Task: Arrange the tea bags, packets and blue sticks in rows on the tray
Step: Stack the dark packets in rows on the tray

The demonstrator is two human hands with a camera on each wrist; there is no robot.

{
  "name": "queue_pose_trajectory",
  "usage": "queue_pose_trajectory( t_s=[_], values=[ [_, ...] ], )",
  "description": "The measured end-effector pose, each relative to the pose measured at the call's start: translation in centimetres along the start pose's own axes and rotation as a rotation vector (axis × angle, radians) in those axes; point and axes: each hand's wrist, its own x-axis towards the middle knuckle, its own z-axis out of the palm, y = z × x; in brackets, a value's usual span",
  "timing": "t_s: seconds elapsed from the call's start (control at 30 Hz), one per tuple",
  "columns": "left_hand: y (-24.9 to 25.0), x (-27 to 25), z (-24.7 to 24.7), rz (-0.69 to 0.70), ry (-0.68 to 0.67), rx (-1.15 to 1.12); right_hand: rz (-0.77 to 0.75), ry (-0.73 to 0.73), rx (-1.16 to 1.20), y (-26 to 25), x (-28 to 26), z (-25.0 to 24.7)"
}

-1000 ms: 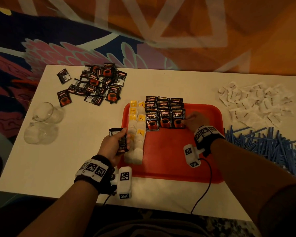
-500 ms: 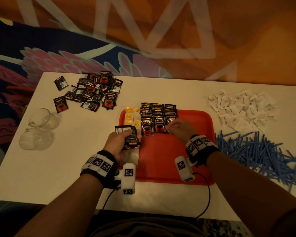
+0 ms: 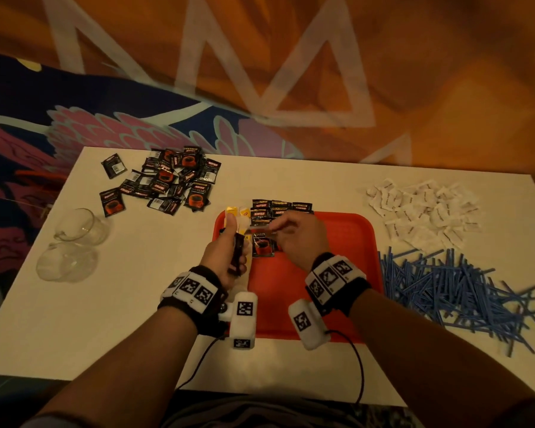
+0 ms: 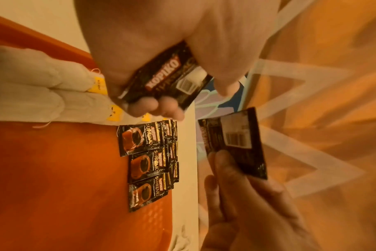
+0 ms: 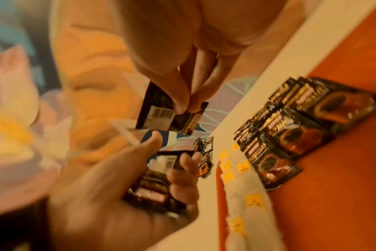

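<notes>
Right hand leaves the rows and takes a fresh packet from the left hand's stack

The tray sits centre frame on the table, and a second ago the right hand was pressing the last packet into the dark rows at the tray's top edge; now it is up over them, thumb and fingers pinched on one packet, barcode side showing. The left hand, lifted from the tray's left rim, is curled round a small stack above the tea bags. So another packet is on its way, I reckon. Upper left, a pile still waits; at right, white packets and sticks lie untouched.
</notes>
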Motion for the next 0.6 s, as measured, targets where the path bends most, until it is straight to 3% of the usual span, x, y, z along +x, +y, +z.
queue_pose_trajectory(
  t_s=[0.07,0.13,0.2,0.27,0.33,0.4,0.5,0.6],
  values=[
    [0.2,-0.2,-0.1,-0.062,-0.115,-0.1,-0.141,-0.115,-0.142,0.0,-0.6,0.0],
    [0.5,-0.5,0.1,-0.023,-0.099,-0.146,-0.198,-0.215,-0.234,0.4,-1.1,0.1],
    [0.6,-0.6,0.2,0.075,-0.018,-0.151,-0.137,-0.178,-0.162,1.1,-1.1,0.2],
    [0.5,-0.7,0.2,0.166,0.018,-0.145,0.043,-0.113,-0.012,1.3,-0.8,0.3],
    [0.3,-0.7,0.3,0.215,-0.004,-0.119,0.224,-0.183,0.079,1.0,-0.6,0.5],
    [0.2,-0.7,0.4,0.232,-0.032,-0.103,0.202,-0.26,-0.039,1.0,-0.7,0.7],
    [0.3,-0.6,0.5,0.213,-0.04,-0.112,0.139,-0.238,-0.17,1.2,-0.9,1.1],
    [-0.1,-0.1,0.3,0.194,0.037,-0.061,0.138,-0.228,-0.201,1.5,-0.9,1.4]
  ],
)
